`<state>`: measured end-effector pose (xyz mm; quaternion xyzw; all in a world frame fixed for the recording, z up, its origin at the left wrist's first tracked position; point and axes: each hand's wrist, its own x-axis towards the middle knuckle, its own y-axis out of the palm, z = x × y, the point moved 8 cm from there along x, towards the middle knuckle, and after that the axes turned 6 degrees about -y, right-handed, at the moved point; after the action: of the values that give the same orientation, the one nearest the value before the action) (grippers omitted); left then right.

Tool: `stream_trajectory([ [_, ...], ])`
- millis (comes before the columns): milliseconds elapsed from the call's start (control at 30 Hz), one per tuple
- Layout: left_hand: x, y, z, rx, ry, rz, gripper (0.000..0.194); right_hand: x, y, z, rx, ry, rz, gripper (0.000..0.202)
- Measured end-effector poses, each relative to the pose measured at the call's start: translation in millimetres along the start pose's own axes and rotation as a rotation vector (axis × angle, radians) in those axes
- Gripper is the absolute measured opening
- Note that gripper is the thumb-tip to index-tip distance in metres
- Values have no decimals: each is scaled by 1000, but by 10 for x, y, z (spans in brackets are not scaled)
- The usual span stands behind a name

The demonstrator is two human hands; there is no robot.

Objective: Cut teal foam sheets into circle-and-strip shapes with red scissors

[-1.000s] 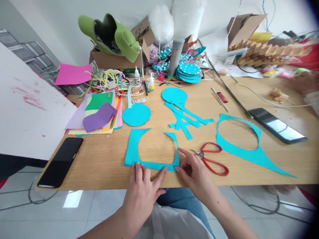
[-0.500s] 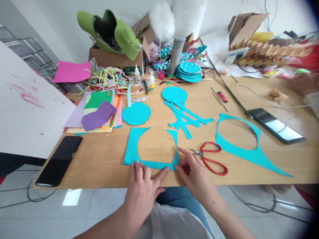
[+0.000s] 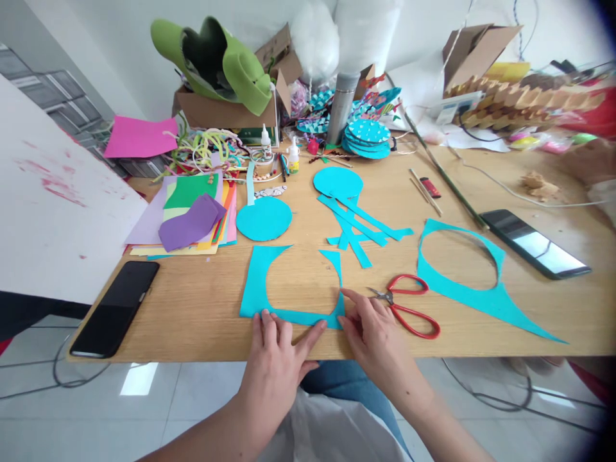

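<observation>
A blue craft-paper offcut point(image 3: 255, 292) with a large round hole lies flat near the table's front edge. Its outline is broken at the top. My left hand point(image 3: 272, 353) rests with fingertips on the lower strip, thumb stretched to the right. At the right side, my right hand point(image 3: 373, 330) touches the narrow strip with its index finger and the lower corner with its thumb, fingers apart. Just beyond that hand lie red-handled scissors point(image 3: 407, 305), blades pointing left. Behind the offcut are a blue paper oval point(image 3: 264, 219), another oval point(image 3: 337, 183) and several blue strips point(image 3: 356, 224).
A second blue offcut point(image 3: 462, 295) and a phone point(image 3: 534, 244) lie to the right; another phone point(image 3: 115, 308) is at the left. Coloured sheets point(image 3: 192, 221), glue bottles point(image 3: 293, 157) and a grey cylinder point(image 3: 342, 109) stand further back. Another person's hand point(image 3: 590, 160) is at far right.
My right index finger has shifted slightly left, and the offcut's narrow right strip has moved inward with it. My left hand stays in place.
</observation>
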<state>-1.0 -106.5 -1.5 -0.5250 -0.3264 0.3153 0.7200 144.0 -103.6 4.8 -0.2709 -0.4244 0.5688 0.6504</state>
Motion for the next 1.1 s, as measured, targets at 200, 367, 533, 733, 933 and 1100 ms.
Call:
stream_trajectory([
  [200,26,-2,8,-25,-7,32,95,-83,-69,27,-77,-30,-66,26],
  [367,43,-11,8,-30,-6,38,92,-296,-38,335,-188,-292,-71,34],
  [533,27,-13,24,-35,-19,21,85,-431,175,451,-242,-447,12,53],
  [733,-133,-73,105,-49,51,-115,76,-429,194,435,-280,-456,6,51],
  [933,-231,-50,184,-67,149,-133,69,-388,170,473,-308,-437,-4,44],
  [1100,-231,-11,193,-60,160,-107,83,-357,121,485,-273,-417,-66,37],
])
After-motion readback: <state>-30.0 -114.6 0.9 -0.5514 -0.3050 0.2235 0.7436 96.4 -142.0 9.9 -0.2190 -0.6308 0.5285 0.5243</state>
